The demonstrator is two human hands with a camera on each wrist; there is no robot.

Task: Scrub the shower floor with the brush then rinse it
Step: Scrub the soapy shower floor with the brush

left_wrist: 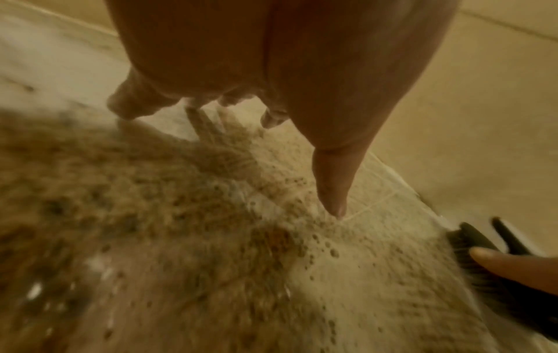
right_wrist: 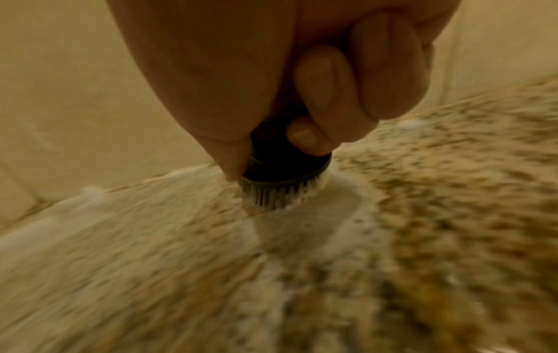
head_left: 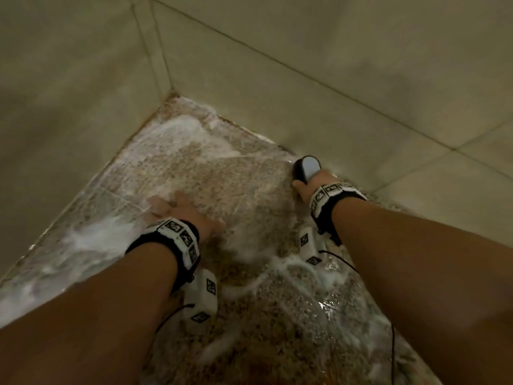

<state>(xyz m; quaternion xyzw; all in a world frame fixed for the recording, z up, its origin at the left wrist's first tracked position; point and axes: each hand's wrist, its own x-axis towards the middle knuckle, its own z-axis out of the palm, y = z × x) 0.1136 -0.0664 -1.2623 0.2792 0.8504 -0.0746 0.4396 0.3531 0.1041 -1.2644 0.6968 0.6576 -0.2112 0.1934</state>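
Note:
My right hand (head_left: 311,184) grips a black scrub brush (head_left: 306,168) with a pale top, close to the right wall. In the right wrist view its fingers (right_wrist: 329,95) curl round the brush (right_wrist: 283,172), and the bristles press on the soapy floor (right_wrist: 181,238). The speckled brown shower floor (head_left: 222,173) is wet and streaked with white foam. My left hand (head_left: 180,209) lies flat on the floor with its fingers spread. In the left wrist view its thumb (left_wrist: 332,181) points down at the floor, and the brush (left_wrist: 477,250) shows at the right edge.
Beige tiled walls (head_left: 305,51) meet in a corner (head_left: 172,91) at the far end of the floor. Thick foam (head_left: 91,237) lies along the left wall. A thin black cable (head_left: 392,343) hangs from the right wrist.

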